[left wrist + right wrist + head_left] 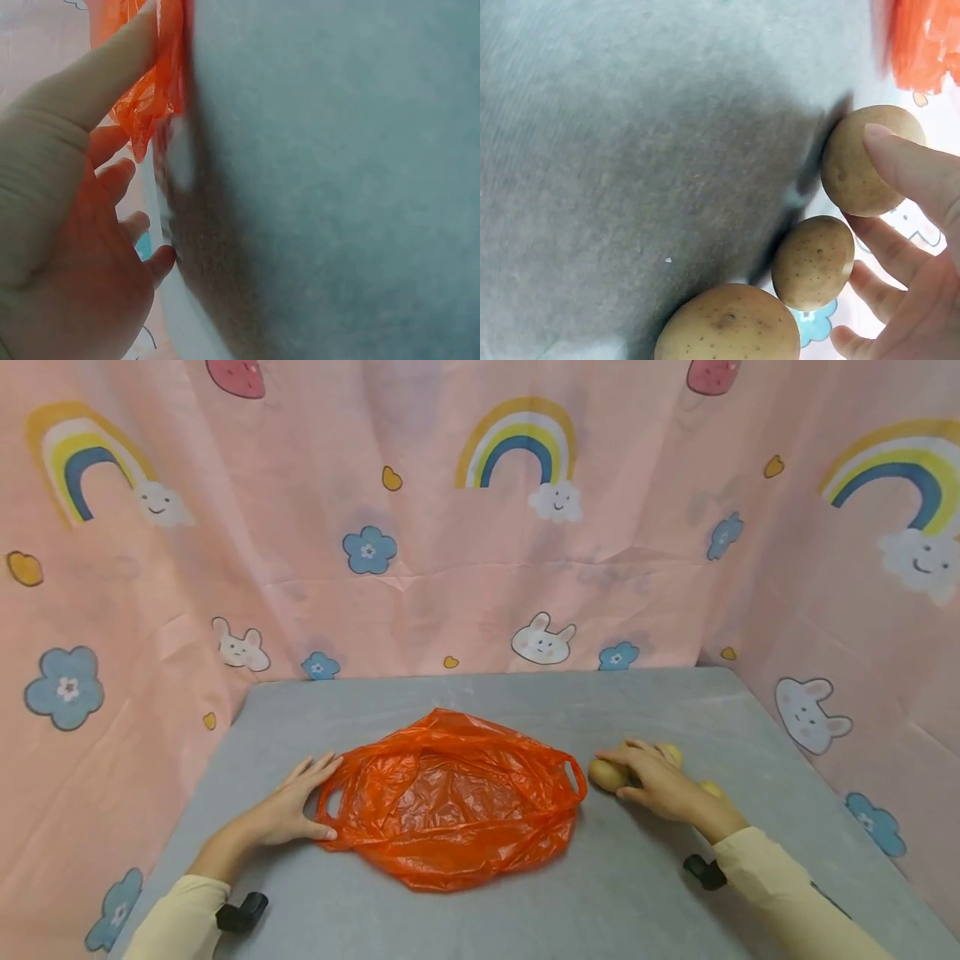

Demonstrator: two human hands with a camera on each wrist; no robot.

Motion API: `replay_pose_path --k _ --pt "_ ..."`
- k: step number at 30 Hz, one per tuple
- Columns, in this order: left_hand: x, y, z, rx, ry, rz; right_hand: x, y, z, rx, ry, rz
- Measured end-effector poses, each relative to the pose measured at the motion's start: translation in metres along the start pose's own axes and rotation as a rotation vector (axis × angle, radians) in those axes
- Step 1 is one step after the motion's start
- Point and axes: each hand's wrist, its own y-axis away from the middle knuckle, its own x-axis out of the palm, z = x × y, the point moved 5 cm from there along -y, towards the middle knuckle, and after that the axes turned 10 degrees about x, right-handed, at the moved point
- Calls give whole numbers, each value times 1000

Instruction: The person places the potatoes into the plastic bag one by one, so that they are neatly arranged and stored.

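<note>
An orange plastic bag (457,802) lies spread on the grey table, its mouth facing up and a loop handle at each side. My left hand (288,810) rests at the bag's left handle, fingers spread; in the left wrist view the thumb touches the orange plastic (169,67). Right of the bag, my right hand (660,781) holds a potato (608,774) between thumb and fingers. In the right wrist view that potato (866,161) is under the thumb, with a smaller potato (814,262) and a larger one (727,326) beside the hand.
Yellowish potatoes lie behind the right hand (672,753) and by the right wrist (711,789). A pink patterned curtain (450,610) stands around the back and sides of the grey table (600,893).
</note>
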Motion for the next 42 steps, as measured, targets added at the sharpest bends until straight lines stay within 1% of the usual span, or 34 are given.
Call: replay_pose_path --k 3,9,14,19,25,30,33,37,42 --pt "0 -2 0 6 -11 5 1 0 -1 6 20 -10" --pt "2 -3 3 -1 -17 23 2 -1 -3 -1 52 -47" --pt "2 -4 3 -6 -20 48 0 -1 -7 12 34 -77" --pt "1 -6 -2 -12 -42 58 -7 -2 -7 25 -17 -105" --pt "-2 -6 -7 -5 -73 42 -19 -7 7 28 -98 -101" --pt "-3 -6 -6 6 -108 19 -25 -11 24 32 -112 -87" --pt "-3 -6 -5 5 -118 15 -28 -13 34 15 -128 -78" --pt "-2 -6 -2 -9 -109 18 -30 -16 48 -3 -166 -52" --pt "-1 -6 -2 -5 -90 23 -31 -20 61 3 -219 -16"
